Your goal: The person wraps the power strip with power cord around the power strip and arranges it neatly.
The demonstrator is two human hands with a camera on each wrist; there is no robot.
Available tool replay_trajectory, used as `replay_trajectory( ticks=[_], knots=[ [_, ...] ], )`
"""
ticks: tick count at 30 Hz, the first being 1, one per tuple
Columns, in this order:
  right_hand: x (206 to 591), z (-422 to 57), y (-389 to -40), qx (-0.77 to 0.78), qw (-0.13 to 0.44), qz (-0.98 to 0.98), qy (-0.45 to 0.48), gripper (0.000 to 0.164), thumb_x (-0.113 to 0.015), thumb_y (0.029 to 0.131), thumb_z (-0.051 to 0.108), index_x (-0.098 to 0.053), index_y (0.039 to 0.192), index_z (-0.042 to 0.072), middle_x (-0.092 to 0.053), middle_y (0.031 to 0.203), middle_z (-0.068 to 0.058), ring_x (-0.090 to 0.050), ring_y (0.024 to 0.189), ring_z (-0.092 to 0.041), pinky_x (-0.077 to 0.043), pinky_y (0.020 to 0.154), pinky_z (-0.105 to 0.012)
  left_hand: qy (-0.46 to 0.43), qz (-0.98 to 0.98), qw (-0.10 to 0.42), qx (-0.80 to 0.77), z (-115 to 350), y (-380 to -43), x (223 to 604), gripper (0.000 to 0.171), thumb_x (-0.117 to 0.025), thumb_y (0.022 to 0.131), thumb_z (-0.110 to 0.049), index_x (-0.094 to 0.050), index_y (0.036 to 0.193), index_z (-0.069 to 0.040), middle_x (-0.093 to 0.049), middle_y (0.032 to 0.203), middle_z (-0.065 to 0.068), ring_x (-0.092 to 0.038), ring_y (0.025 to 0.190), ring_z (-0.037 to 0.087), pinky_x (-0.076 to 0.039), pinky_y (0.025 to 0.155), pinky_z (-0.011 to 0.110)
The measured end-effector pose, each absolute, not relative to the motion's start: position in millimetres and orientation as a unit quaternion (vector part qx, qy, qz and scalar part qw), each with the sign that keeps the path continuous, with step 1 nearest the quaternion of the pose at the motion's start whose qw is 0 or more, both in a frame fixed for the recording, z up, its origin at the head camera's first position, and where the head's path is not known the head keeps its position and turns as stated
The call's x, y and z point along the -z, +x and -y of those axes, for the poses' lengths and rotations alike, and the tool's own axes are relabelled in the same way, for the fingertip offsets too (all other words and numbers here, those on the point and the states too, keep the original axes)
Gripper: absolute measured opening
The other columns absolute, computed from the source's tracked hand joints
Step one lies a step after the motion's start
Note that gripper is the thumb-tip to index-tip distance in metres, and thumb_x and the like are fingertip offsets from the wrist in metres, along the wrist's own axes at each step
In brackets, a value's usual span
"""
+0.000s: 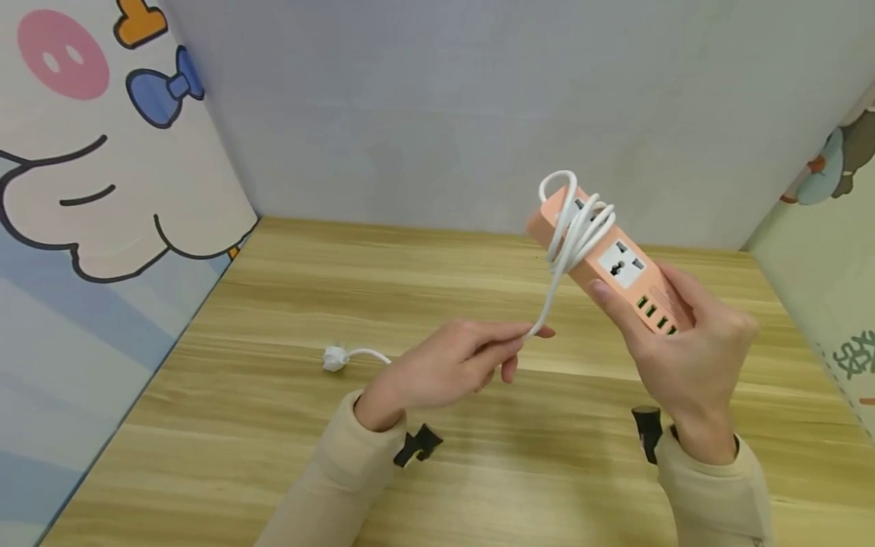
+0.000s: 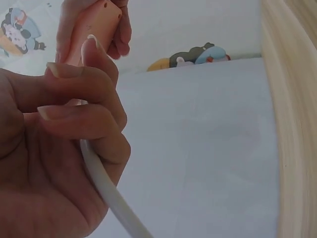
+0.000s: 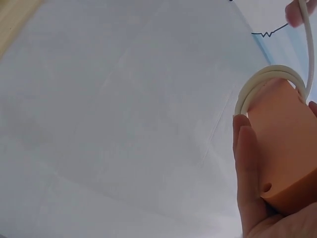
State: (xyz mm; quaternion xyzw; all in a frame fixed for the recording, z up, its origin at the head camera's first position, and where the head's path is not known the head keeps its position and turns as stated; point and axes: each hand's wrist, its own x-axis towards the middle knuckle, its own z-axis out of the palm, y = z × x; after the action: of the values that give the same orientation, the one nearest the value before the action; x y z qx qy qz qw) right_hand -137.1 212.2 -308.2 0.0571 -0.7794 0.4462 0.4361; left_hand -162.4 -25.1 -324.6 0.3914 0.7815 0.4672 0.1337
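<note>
An orange power strip (image 1: 659,296) with white socket faces and several USB ports is tilted above the table, gripped at its lower end by my right hand (image 1: 697,349). Its white cord (image 1: 579,232) loops several times around the upper end. From there the cord runs down to my left hand (image 1: 458,361), which pinches it between curled fingers. The white plug (image 1: 335,358) lies on the table to the left, its cord passing under the left wrist. In the right wrist view, the strip's plain orange back (image 3: 282,139) faces the camera, with cord coils around its far end.
The wood-grain table (image 1: 273,289) meets a pale grey wall (image 1: 444,114) at the back. Cartoon-printed panels stand at the left (image 1: 102,190) and right (image 1: 834,251). Black mounts are strapped at both wrists, over beige sleeves.
</note>
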Motion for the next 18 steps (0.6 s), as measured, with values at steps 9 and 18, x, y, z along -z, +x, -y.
replay_trajectory(
  ticks=[9, 18],
  knots=[
    [304, -210, -131, -0.520, 0.408, 0.747, 0.078, 0.038, -0.089, 0.065, -0.002, -0.079, 0.101, -0.002, -0.072, 0.079, 0.018, -0.057, 0.054, 0.004, -0.044, 0.054, -0.009, 0.372, -0.749, 0.203, -0.510, 32, -175, 330, 0.035, -0.040, 0.112, -0.025, -0.063, 0.136, -0.015, -0.057, 0.076, 0.002, -0.038, 0.052, 0.013, -0.034, 0.050, 0.024],
    [303, -212, -127, -0.555, 0.368, 0.736, 0.123, 0.038, -0.084, 0.065, -0.009, -0.077, 0.102, -0.006, -0.076, 0.085, 0.010, -0.063, 0.060, 0.000, -0.047, 0.056, -0.011, 0.371, -0.743, 0.242, -0.502, 37, -184, 336, 0.034, -0.045, 0.110, -0.032, -0.075, 0.112, -0.017, -0.034, 0.060, -0.002, -0.030, 0.052, 0.014, -0.032, 0.054, 0.025]
  ],
)
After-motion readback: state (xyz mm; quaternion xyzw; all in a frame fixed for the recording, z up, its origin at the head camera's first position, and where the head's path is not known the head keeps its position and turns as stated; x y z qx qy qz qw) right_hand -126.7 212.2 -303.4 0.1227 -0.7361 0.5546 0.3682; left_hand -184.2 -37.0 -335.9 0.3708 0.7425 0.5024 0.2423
